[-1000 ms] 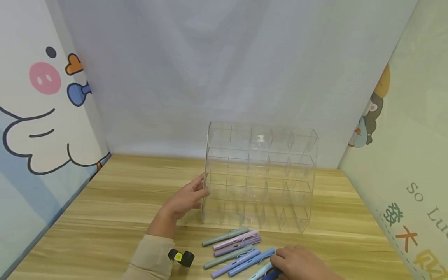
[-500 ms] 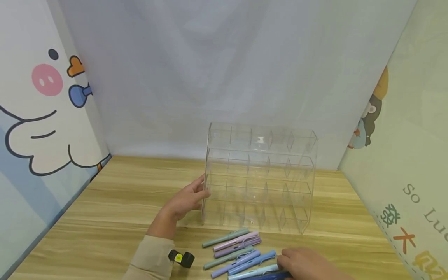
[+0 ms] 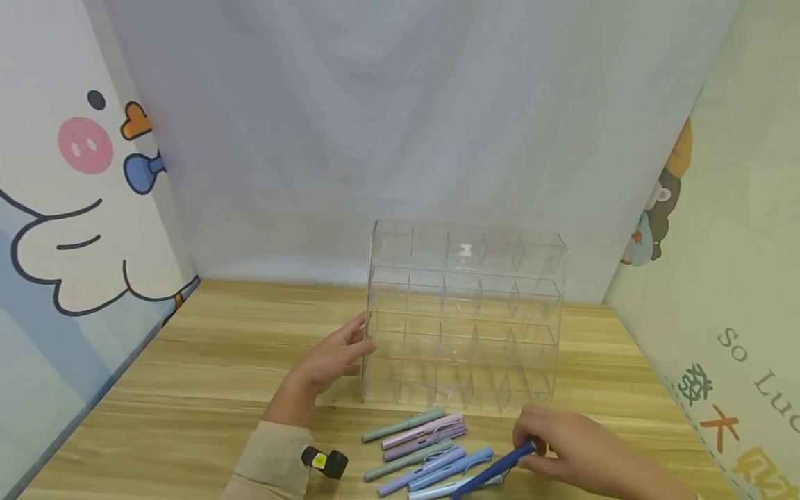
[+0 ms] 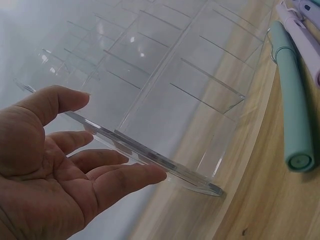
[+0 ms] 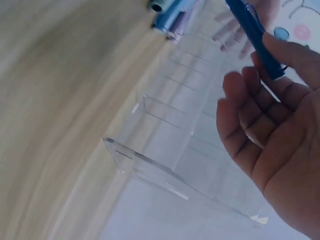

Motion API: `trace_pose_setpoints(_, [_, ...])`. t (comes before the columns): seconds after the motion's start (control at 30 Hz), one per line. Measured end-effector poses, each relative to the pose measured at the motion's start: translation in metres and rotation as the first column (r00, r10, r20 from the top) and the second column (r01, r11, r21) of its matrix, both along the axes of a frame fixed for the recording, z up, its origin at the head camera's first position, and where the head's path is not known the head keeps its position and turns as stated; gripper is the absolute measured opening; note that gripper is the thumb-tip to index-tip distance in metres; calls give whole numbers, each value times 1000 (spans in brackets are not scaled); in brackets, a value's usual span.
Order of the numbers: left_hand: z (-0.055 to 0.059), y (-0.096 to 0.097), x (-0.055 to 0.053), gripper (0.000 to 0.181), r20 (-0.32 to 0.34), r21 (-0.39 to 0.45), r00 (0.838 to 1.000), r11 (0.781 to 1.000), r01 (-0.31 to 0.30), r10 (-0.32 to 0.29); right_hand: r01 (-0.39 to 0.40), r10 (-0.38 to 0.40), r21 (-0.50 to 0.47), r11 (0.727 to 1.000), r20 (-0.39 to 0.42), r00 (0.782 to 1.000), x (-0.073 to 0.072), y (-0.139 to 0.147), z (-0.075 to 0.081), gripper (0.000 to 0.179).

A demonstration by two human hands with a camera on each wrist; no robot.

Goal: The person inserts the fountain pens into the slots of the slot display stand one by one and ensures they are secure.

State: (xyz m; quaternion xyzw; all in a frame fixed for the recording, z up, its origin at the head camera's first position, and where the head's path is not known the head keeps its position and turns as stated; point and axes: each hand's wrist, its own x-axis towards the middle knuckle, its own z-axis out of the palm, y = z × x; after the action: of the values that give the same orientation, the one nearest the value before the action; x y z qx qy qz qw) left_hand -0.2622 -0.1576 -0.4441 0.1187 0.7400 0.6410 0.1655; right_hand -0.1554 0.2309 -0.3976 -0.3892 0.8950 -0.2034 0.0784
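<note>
A clear acrylic pen rack (image 3: 462, 326) with tiered compartments stands on the wooden table. My left hand (image 3: 334, 354) holds its left side panel, the thumb at the front edge and the other fingers along the outer face; in the left wrist view the left hand (image 4: 75, 160) has the panel's edge between thumb and fingers. Between thumb and fingertips, my right hand (image 3: 565, 444) pinches a dark blue pen (image 3: 490, 472) by one end, tilted over the other pens. In the right wrist view the dark blue pen (image 5: 257, 42) lies against the fingers of the right hand (image 5: 280, 130).
In front of the rack lie several capped pens: green (image 3: 403, 425), pink (image 3: 421, 430), purple (image 3: 425, 443), blue (image 3: 450, 469) and light blue (image 3: 437, 489). A pale curtain (image 3: 400, 125) hangs behind the table, with printed panels (image 3: 69, 208) on both sides.
My right hand has picked the dark blue pen up from the row and moved it up and to the right. The left hand and the rack have stayed in place.
</note>
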Motion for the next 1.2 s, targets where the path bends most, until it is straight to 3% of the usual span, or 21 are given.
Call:
trace_pose_setpoints(0.1, [-1,0,-1,71,-2,2,1000,1000,8,-8,25,-5,-113,993,173,985,-5,6,11,7])
trace_pose_setpoints(0.2, [-1,1,-2,71,-3,0,1000,1000,9,-9,12,55,-258,966,251,966,-12,12,17,8])
trace_pose_setpoints(0.33, [-1,1,-2,71,-5,-8,1000,1000,-1,1,-4,181,-468,884,334,925,-23,17,19,17])
trace_pose_setpoints(0.47, [-1,2,-3,71,-3,-7,1000,1000,-5,5,20,305,-623,782,411,859,-34,20,20,22])
trace_pose_setpoints(0.6, [-3,1,-3,71,8,-1,1000,1000,0,0,24,352,-684,730,406,843,-43,19,19,24])
trace_pose_setpoints(0.77, [-5,0,-4,69,4,-7,1000,1000,-6,6,33,346,-735,678,358,867,-52,11,18,23])
trace_pose_setpoints(0.87, [-6,-1,-5,68,5,-16,1000,1000,-17,18,9,322,-762,648,284,903,-58,5,19,21])
trace_pose_setpoints(1.03, [-5,-1,-4,68,6,-19,1000,1000,-20,20,90,166,-773,627,246,955,-66,-3,22,14])
trace_pose_setpoints(1.2, [-5,-1,-5,69,6,-11,1000,1000,-2,2,162,22,-790,591,216,976,-74,-7,27,16])
